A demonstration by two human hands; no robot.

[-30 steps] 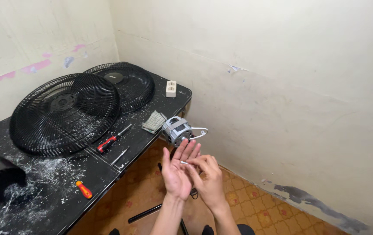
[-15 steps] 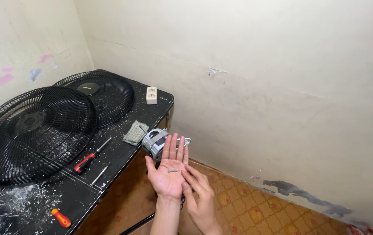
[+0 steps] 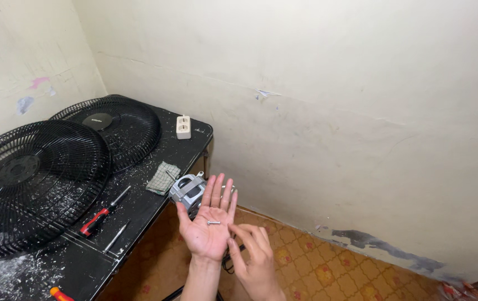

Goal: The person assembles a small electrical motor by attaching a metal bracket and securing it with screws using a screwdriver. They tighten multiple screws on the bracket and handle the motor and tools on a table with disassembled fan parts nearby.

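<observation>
Screw (image 3: 213, 223) lies on the flat, spread left hand (image 3: 208, 226) past the worktop's (image 3: 155, 206) right edge; right hand (image 3: 253, 259) beside it, fingers loosely curled, pinching nothing.

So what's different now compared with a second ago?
The left hand has opened flat, palm up, with a small screw lying on it. The right hand has dropped away below, no longer touching the palm. The fan grilles, screwdrivers and motor stay put.

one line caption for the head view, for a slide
Left hand open, palm up, with a small screw on it, right hand beside it, near a fan motor at the table edge.
</observation>
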